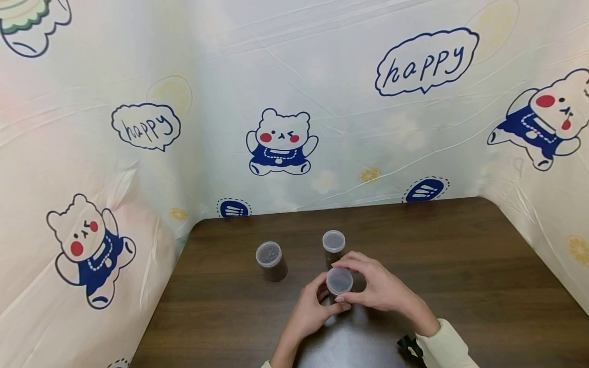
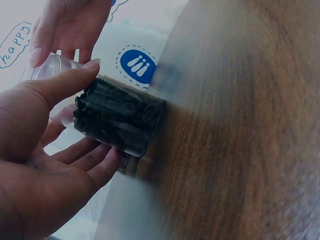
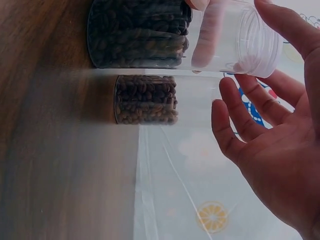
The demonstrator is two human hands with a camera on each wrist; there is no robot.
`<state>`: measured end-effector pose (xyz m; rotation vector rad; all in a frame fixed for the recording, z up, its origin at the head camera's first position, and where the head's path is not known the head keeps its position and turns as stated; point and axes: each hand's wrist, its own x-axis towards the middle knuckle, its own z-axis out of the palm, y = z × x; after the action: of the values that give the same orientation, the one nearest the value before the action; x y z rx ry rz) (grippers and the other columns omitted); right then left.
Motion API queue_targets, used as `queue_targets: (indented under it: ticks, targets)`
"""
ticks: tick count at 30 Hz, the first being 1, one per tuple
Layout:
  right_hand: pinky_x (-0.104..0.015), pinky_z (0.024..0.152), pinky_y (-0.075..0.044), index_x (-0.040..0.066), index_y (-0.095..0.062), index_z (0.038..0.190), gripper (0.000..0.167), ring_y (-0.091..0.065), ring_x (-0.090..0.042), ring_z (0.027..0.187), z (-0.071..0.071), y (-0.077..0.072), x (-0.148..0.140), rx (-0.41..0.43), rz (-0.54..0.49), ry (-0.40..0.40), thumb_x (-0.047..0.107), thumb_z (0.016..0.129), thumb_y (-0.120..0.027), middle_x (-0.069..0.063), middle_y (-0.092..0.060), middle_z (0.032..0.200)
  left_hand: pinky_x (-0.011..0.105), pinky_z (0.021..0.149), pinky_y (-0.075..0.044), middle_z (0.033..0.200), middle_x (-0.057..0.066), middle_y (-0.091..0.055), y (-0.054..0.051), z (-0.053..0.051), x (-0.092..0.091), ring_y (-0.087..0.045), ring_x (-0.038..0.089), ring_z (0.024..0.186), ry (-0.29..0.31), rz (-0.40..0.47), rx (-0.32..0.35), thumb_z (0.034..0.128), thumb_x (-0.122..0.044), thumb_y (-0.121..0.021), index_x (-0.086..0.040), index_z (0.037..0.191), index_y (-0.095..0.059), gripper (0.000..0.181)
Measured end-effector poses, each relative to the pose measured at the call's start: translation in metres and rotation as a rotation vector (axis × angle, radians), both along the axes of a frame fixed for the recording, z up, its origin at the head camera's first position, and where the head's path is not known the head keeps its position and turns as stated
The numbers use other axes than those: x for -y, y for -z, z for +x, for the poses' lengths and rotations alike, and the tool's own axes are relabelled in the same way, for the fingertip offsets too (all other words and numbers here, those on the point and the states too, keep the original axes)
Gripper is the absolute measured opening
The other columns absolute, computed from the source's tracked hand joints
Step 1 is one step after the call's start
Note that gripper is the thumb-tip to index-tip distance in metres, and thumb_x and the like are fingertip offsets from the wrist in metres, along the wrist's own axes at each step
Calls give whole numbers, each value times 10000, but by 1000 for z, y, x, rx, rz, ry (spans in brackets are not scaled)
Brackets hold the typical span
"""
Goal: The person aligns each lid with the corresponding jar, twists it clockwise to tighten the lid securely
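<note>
A clear jar (image 2: 117, 115) with a translucent lid (image 1: 339, 280) stands on the table between both hands, partly filled with coffee beans (image 3: 140, 32). My left hand (image 1: 309, 309) grips the jar's body, thumb on the near side and fingers round the other. My right hand (image 1: 379, 282) holds the lid's rim between thumb and forefinger, and its other fingers are spread beside the jar. Just behind stands a second lidded jar (image 1: 334, 245), also with beans, near the right fingers. A third lidded jar (image 1: 271, 260) with dark contents is off to the left.
All of these stand on a dark wood table (image 1: 221, 317). A pale printed curtain (image 1: 340, 128) hangs along its back and sides. A small black object (image 1: 408, 347) lies by the right sleeve (image 1: 444, 345).
</note>
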<state>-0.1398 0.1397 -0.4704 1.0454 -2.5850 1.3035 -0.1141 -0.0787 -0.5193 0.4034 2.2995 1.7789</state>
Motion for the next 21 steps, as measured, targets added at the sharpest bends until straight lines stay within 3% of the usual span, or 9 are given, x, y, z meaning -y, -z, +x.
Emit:
queue_targets:
  ticks: [10,17,21]
  targets:
    - [-302,944,-565,246,-688,1325,574,-627,-40,1107,0,-2,1,7,28,8,440,828,-898,116,-649,1275,243,1109,-514,1345,-8,-706,-1,0,0,-658,153,1287,3,1,-5,830,-198,-911,-281,1356,-641,596]
    - [-303,910,-572,162,-723,1274,561,-639,-59,1068,1,-2,3,-21,23,22,436,820,-907,93,-666,1231,238,1100,-519,1358,-4,-695,-1,1,0,-655,149,1287,4,-4,-8,830,-225,-912,-277,1366,-635,606]
    - [-294,909,-574,178,-723,1257,557,-638,-34,1065,2,1,5,-35,-1,38,388,788,-938,113,-668,1221,237,1101,-519,1362,6,-696,-1,1,0,-654,152,1288,4,-1,-11,828,-212,-911,-265,1371,-635,611]
